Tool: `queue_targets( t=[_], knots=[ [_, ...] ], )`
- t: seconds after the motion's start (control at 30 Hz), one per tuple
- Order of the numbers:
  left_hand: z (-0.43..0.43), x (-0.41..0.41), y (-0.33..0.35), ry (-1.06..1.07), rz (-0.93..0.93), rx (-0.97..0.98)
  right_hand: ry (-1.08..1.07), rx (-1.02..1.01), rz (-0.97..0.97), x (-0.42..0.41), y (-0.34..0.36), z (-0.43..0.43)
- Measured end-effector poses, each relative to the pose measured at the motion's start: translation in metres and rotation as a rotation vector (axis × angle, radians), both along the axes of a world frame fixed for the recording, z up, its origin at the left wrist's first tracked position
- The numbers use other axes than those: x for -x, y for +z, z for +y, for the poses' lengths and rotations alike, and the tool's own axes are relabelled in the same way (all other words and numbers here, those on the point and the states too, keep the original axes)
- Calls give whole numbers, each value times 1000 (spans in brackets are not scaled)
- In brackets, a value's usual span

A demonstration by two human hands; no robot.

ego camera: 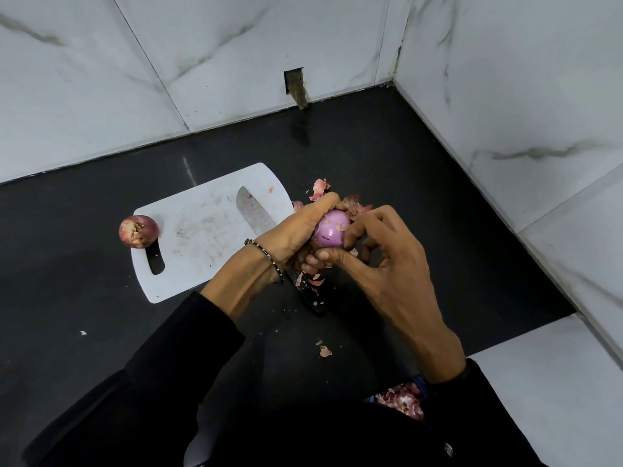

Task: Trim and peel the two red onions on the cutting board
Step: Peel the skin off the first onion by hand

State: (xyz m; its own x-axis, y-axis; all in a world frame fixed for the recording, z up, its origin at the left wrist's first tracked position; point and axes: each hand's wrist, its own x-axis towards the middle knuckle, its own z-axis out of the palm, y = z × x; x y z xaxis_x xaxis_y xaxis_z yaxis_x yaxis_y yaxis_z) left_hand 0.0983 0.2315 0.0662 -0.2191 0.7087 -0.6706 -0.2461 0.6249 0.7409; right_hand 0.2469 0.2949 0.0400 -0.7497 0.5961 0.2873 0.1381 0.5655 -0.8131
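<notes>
Roughly half the job looks done. The first onion [332,232] shows smooth, pale purple flesh over most of its face, with only a few scraps of dry skin clinging at its lower and right edges, so I judge the peeling of this one to be in its last strokes. Whether its ends are trimmed I cannot tell, since the hands hide them. The second onion [138,230] sits at the left end of the cutting board [202,237], beside the handle slot, with its papery skin and root tuft on; all of its work is left.

The left hand [293,237] cradles the first onion just off the board's right edge, above the counter [421,197], fingers curled round its top and underside. The right hand [381,261] comes in from the right with fingers bent, index tip on the onion's side and thumb beneath, apparently pinching at the leftover skin.

The knife [251,212] lies free, blade on the board, handle on the counter under the hands. Torn peels [320,188] lie just beyond the hands.
</notes>
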Motion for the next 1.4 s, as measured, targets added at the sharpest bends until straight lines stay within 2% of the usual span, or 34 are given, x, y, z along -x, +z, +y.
queue_targets(
  t=[0.17, 0.53, 0.63, 0.8, 0.93, 1.2, 1.4],
  knots=[
    [3, 0, -2, 29, 42, 17, -67, 70, 11, -1, 1, 3],
    [2, 2, -3, -27, 27, -7, 25, -22, 20, 1, 3, 3],
    [2, 2, 3, -31, -18, 9, 20, -68, 7, 2, 1, 2],
    [3, 0, 2, 26, -43, 7, -26, 11, -5, 0, 1, 7],
    [1, -4, -4, 39, -84, -35, -24, -3, -2, -4, 2, 8],
    [-2, -10, -16, 57, 28, -56, -71, -24, 115, -9, 9, 5],
    [-4, -11, -3, -17, 141, 49, 175, -163, -1, -15, 12, 13]
  ],
)
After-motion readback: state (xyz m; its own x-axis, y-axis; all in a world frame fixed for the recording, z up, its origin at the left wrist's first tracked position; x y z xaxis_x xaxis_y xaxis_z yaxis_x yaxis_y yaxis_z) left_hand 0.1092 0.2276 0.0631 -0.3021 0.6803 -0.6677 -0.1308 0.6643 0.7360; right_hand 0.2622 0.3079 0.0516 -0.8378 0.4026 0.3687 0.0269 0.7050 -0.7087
